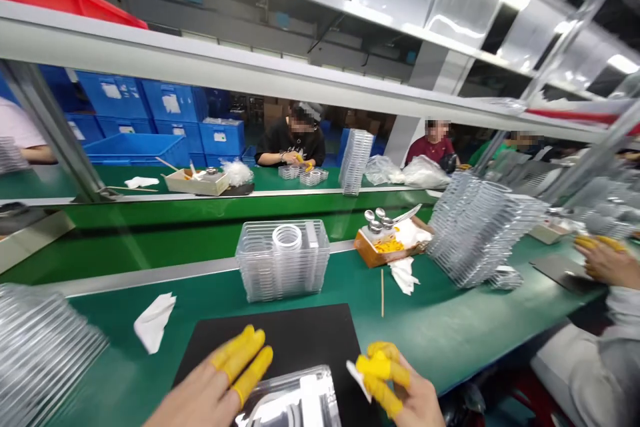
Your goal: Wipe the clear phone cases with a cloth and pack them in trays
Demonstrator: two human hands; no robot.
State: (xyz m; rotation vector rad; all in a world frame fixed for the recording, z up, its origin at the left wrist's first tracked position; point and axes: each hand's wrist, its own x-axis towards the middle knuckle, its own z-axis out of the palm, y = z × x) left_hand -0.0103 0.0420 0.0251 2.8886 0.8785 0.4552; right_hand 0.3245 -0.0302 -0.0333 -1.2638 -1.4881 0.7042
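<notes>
Evidently, a green tabletop (440, 340) is stretching across the view, carrying everything near the two hands. A black mat (310, 333) is lying flat on its near part, while a leaning stack of clear trays (467, 227) is standing farther to the right. A neater clear stack (263, 273) is sitting just beyond the mat, and an orange box (367, 253) to its right is holding shiny metal pieces. On the mat, a single clear tray (295, 403) is resting between the hands, partly cut off at the bottom. The left hand (213, 380) is reaching to the tray's left side, its grip slightly spread (whether the fingers are pressing on the plastic, I cannot tell). The right hand (400, 383) is bending its yellow-covered fingers to the tray's right. Beyond it, a thin stick (383, 293) is lying; smallest, a white piece (356, 377) is being pinched in the right grip.
</notes>
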